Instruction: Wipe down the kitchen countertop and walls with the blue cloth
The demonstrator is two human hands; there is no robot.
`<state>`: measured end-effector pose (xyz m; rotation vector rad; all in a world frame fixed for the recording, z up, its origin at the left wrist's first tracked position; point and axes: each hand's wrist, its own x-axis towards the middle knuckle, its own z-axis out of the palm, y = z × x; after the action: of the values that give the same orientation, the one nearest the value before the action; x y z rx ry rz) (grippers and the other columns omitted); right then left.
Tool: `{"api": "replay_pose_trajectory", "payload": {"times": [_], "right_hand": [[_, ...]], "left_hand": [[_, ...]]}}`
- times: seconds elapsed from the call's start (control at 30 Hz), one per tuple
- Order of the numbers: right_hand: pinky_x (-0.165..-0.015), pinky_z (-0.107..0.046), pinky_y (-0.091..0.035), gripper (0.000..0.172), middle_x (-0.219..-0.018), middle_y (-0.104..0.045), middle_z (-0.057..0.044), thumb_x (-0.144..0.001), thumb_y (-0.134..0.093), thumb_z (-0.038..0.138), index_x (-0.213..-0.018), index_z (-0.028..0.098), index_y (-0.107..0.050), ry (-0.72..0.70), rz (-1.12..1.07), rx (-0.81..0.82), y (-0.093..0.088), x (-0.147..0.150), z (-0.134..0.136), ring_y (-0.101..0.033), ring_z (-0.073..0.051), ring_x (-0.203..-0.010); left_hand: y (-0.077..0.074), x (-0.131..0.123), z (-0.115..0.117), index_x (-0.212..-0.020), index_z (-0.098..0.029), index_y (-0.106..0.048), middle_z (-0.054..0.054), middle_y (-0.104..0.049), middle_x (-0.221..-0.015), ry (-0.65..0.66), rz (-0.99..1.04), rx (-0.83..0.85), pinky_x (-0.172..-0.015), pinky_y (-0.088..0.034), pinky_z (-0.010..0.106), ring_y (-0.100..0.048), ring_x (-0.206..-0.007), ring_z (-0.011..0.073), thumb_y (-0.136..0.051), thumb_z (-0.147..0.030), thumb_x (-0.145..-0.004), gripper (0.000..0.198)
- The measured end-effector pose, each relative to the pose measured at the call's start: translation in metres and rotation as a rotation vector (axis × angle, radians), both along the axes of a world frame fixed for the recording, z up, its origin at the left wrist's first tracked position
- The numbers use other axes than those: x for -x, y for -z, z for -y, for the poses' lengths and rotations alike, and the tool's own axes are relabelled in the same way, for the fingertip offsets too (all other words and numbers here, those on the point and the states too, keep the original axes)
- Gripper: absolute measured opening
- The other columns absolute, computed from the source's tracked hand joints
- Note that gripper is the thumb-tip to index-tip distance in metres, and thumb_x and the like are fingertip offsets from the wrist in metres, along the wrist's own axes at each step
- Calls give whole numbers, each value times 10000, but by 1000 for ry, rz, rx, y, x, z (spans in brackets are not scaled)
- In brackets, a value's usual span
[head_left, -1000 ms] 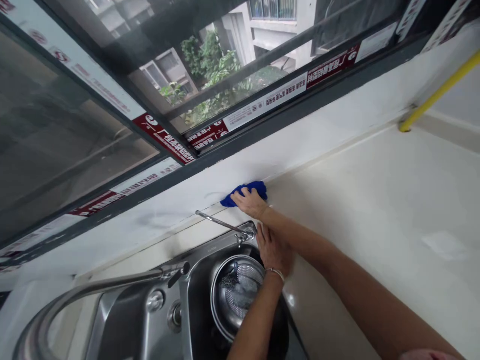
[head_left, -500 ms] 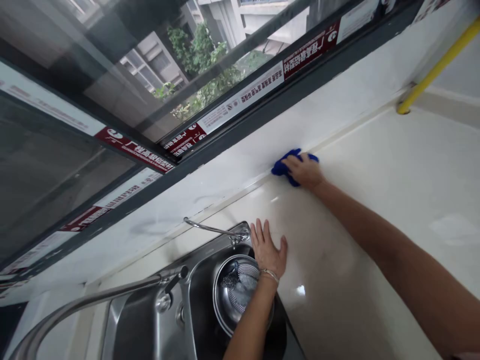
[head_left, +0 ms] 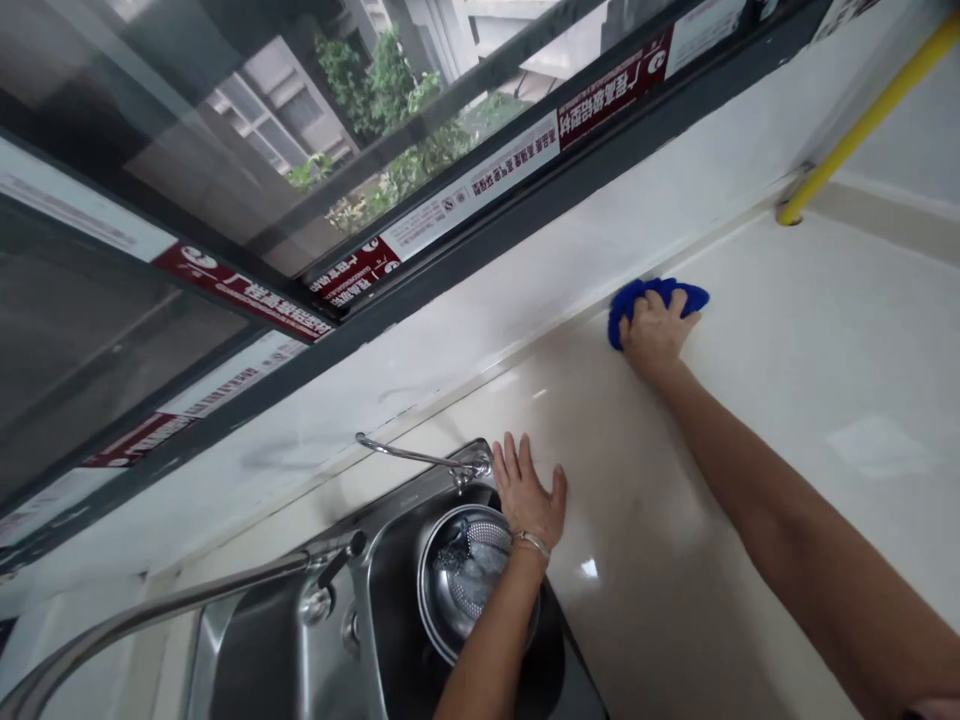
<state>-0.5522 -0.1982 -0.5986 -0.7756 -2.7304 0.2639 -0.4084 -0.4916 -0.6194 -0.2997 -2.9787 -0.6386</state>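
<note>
My right hand (head_left: 658,335) grips a blue cloth (head_left: 630,298) and presses it onto the pale countertop (head_left: 645,520), close to the low ledge along the wall. The cloth is bunched beneath my fingers, its edges showing past them. My left hand (head_left: 529,497), with a bracelet at the wrist, lies flat beside the sink's corner, fingers spread and nothing in them. Below that forearm, a round metal bowl (head_left: 424,590) sits in the steel sink (head_left: 390,640). A perforated metal piece (head_left: 487,540) is inside the bowl, partly hidden by my arm.
A thin curved spout (head_left: 412,455) rises at the sink's back corner. The larger faucet (head_left: 187,592) arches across the lower left. A yellow pipe (head_left: 862,130) meets the counter at the far right. A dark window frame (head_left: 465,235) runs above the white wall.
My right hand has slid the blue cloth to the right along the back edge of the counter. My left hand stays in place by the sink. The view has shifted slightly.
</note>
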Motion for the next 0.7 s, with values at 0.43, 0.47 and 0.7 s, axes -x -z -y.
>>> {"api": "replay_pose_trajectory", "payload": {"times": [0.43, 0.47, 0.7], "right_hand": [[-932, -507, -399, 370, -1306, -587, -194, -1001, -417, 277, -1245, 142, -660, -651, 96, 3, -19, -18, 176, -418, -348, -1214], [-923, -496, -401, 356, -1303, -592, -183, -1000, -424, 275, -1233, 148, -661, -719, 90, 10, -20, -18, 185, -420, -341, -1210], [-903, -442, -404, 302, -1335, -606, -126, -1003, -475, 263, -1220, 180, -668, -964, 126, 35, -37, -7, 221, -439, -302, -1213]], "left_hand": [[5, 2, 1, -1541, -150, -463, 170, -332, -1684, 9, -26, -20, -1286, -256, 596, -144, -1613, 360, -587, -395, -933, 668], [7, 2, 2, -1528, -138, -475, 184, -340, -1677, 10, -21, -20, -1284, -257, 596, -152, -1611, 364, -596, -397, -921, 671], [12, 3, 8, -1493, -49, -480, 260, -340, -1651, 17, -9, -4, -1270, -278, 605, -153, -1605, 393, -647, -375, -833, 755]]}}
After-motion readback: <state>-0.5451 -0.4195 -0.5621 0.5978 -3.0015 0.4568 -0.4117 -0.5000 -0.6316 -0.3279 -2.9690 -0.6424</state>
